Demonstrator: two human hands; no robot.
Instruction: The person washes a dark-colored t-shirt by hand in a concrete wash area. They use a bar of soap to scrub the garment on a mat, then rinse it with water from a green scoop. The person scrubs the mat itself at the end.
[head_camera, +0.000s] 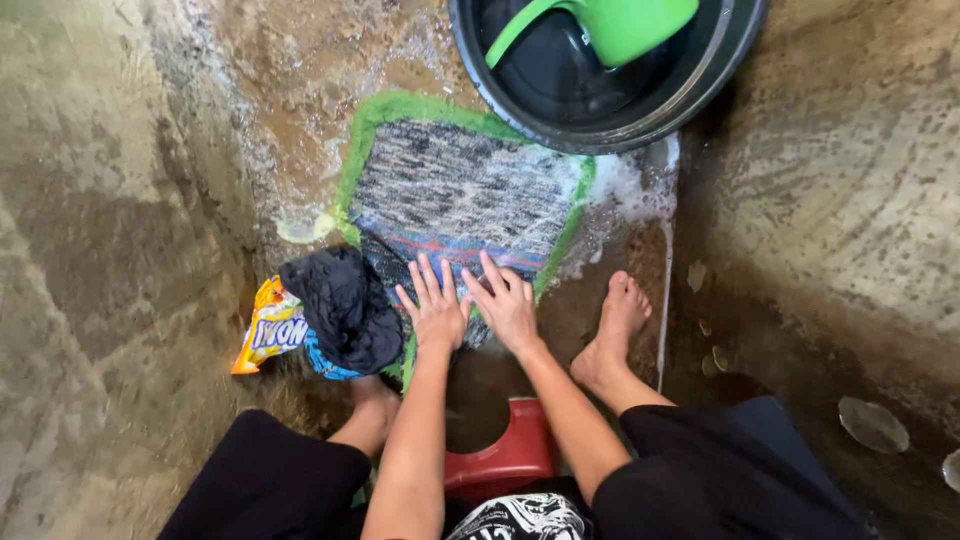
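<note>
A wet mat (455, 190) with a green border and a grey, blue and red woven middle lies flat on the soapy concrete floor. Both my hands press on its near edge, fingers spread. My left hand (435, 305) lies flat on the mat beside a dark bunched cloth (345, 305). My right hand (507, 300) rests next to it, palm down. Neither hand grips anything. My bare feet stand on either side, the right foot (615, 325) next to the mat.
A black basin (690, 95) with water and a green dipper (625, 25) stands beyond the mat. A yellow detergent packet (265, 330) lies left of the dark cloth. A low red stool (510, 455) is under me. Foam (630, 185) spreads by the mat.
</note>
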